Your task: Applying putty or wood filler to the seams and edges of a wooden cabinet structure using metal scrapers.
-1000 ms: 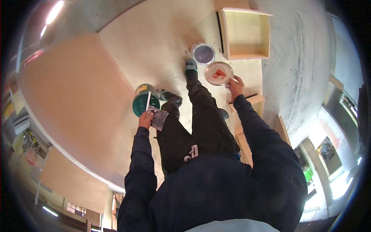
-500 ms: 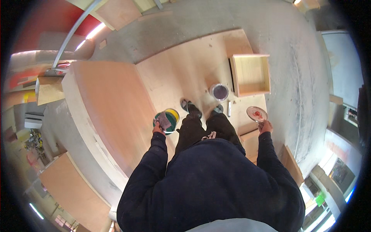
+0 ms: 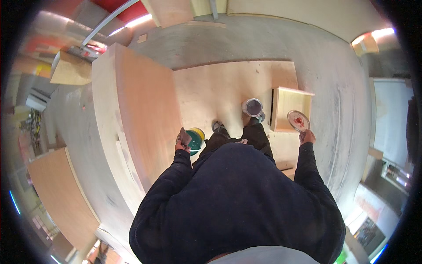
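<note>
My left hand (image 3: 181,145) is closed on a dull purplish-grey flat piece (image 3: 186,136); whether it is sandpaper or cloth I cannot tell. Below and just right of it stands a dark green bucket (image 3: 195,146) with a yellow inside edge, partly hidden. On the right, my right hand (image 3: 307,137) grips the near edge of a round can lid (image 3: 299,121) with a red smear in its middle. The lid is held in front of a shallow wooden drawer box (image 3: 285,102). Ahead of my feet is an open metal can (image 3: 252,107) with dark grey-purple contents.
A light wooden panel (image 3: 228,79) lies on the grey floor under my feet. To the left stands a large wooden cabinet-like block (image 3: 145,105). Another wooden board (image 3: 61,189) is further to the near left. A long pale panel (image 3: 285,17) stands at the far side.
The view has shifted, so the cabinet, can and drawer sit elsewhere in the picture. The lid has come in front of the drawer box. Both hands keep their holds.
</note>
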A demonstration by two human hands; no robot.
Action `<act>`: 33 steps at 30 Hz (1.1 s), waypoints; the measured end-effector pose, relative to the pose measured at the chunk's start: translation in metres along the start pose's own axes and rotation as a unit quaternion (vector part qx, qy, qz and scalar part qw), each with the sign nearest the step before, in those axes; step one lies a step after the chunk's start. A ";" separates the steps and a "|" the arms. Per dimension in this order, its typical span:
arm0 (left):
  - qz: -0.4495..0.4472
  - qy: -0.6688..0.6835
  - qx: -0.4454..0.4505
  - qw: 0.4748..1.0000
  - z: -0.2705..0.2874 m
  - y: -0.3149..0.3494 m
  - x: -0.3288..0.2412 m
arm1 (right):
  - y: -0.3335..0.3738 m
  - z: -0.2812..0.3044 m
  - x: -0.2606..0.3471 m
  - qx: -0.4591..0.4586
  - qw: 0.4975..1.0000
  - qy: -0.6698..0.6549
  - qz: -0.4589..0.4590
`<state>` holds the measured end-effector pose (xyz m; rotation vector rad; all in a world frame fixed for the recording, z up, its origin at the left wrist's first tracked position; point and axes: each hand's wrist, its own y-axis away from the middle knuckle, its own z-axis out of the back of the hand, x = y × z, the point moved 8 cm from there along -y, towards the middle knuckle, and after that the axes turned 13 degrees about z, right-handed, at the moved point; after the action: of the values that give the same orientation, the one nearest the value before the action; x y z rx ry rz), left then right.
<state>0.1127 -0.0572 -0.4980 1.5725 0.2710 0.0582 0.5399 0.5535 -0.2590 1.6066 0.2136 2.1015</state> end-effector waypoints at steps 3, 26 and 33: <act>-0.018 0.045 -0.017 0.999 0.009 0.008 -0.006 | -0.009 -0.010 0.002 0.002 1.000 0.017 0.001; -0.067 0.313 -0.149 0.936 -0.015 0.083 0.068 | -0.245 -0.359 0.142 0.241 0.958 0.108 0.107; -0.064 0.417 -0.182 0.888 -0.106 0.134 0.088 | -0.325 -0.487 0.229 0.280 0.933 0.197 0.110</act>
<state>0.1940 0.0651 -0.3742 1.0704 0.9791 0.6578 0.1283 1.0225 -0.3370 1.5227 0.8732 2.6985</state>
